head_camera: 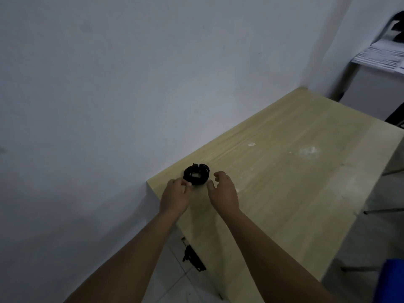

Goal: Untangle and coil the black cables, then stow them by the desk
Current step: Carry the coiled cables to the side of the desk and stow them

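A tight coil of black cable [196, 174] lies on the pale wooden desk [284, 171], close to its near left corner by the wall. My left hand [176, 194] hovers at the coil's near left edge with its fingers curled at the cable; whether they pinch it is unclear. My right hand [223, 191] is just right of the coil, fingers loosely bent, holding nothing and a little apart from the cable.
A white wall runs along the desk's left side. A black bracket [193, 258] sits under the desk edge above the tiled floor. Stacked papers [380, 55] lie on a white cabinet at the far right. A blue object [393, 281] shows at the bottom right.
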